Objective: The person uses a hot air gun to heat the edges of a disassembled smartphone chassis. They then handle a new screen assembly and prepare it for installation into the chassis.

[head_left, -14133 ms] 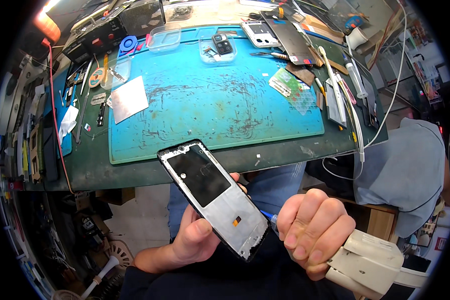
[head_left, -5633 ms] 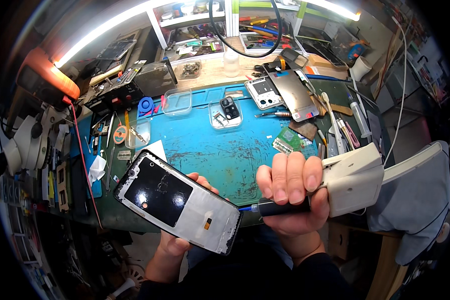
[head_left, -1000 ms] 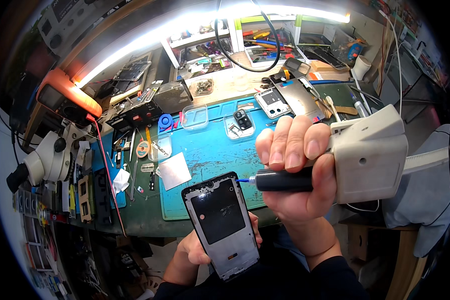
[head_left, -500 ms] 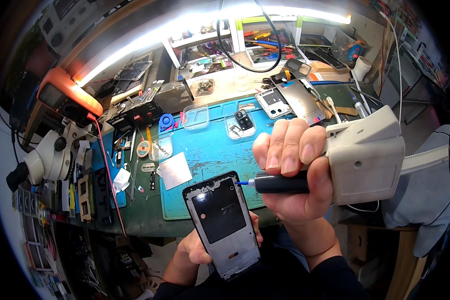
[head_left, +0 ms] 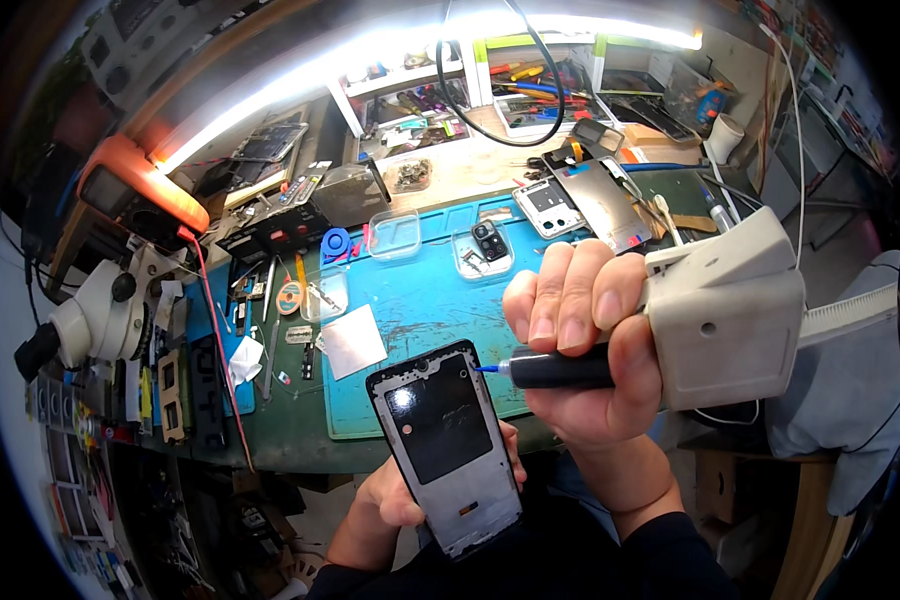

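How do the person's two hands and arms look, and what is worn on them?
The left hand and right hand are bare, without gloves; no ring or watch shows, though the left is partly hidden. The sleeves are plain and very dark, nearly black, and leave part of the forearms uncovered.

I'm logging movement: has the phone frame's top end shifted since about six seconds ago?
Yes, rightward: the top end of the phone frame then overlapped the silvery sheet; now it lies to the sheet's right.
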`<state>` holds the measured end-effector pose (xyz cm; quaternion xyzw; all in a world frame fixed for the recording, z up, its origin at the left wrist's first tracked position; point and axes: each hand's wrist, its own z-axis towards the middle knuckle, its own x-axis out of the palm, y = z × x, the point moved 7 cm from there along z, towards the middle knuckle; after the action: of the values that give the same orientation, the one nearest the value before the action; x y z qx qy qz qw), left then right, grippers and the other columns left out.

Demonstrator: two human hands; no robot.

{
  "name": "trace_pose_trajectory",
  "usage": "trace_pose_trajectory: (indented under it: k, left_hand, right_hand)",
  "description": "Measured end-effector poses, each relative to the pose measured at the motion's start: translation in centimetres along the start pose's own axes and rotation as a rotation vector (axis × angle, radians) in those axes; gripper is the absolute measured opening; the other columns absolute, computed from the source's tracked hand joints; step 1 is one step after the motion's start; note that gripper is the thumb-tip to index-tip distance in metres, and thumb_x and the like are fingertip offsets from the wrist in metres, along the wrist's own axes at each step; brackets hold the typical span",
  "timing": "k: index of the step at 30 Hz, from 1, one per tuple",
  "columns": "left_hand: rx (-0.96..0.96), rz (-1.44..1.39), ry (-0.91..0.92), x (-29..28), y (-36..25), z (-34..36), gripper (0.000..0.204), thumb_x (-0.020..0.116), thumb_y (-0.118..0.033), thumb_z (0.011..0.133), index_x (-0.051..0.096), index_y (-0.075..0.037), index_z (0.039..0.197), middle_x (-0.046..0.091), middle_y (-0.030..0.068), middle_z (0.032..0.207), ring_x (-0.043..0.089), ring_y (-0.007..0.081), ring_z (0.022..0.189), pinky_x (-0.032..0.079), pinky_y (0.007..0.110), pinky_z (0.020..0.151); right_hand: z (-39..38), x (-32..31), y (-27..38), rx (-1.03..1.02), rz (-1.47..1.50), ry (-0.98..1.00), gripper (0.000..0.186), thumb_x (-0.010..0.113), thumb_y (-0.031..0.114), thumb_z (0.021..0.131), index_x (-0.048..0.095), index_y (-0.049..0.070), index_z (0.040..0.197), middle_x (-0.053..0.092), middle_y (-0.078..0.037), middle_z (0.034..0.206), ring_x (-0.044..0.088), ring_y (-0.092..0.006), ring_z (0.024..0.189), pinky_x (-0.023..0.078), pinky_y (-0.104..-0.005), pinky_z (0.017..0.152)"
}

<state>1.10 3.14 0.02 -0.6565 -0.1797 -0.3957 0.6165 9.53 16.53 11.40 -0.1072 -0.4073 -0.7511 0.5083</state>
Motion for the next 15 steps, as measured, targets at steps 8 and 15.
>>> trace_pose_trajectory:
  k: [8, 15]
  left_hand:
    - [-0.11, -0.044, -0.009, 0.1, 0.1, -0.1, 0.113, 0.082, -0.055, 0.07, 0.029, 0.009, 0.148, 0.051, 0.0175, 0.135, 0.058, 0.0305, 0.121, 0.048, 0.046, 0.102]
    - [-0.214, -0.011, -0.003, 1.0, -0.3, 0.0, 0.112, 0.081, -0.058, 0.068, 0.033, 0.009, 0.145, 0.057, 0.0183, 0.128, 0.062, 0.0289, 0.116, 0.05, 0.042, 0.099]
  right_hand:
    - [1.1, 2.2, 2.2, -0.042, 0.026, 0.081, 0.034, 0.06, 0.039, 0.096, 0.054, 0.016, 0.121, 0.055, 0.001, 0.096, 0.056, -0.016, 0.096, 0.046, -0.0355, 0.086]
    - [2.4, 3.2, 1.1, 0.014, 0.02, 0.186, 0.027, 0.06, 0.042, 0.097, 0.053, 0.018, 0.105, 0.054, 0.003, 0.088, 0.053, -0.0119, 0.087, 0.044, -0.0319, 0.079]
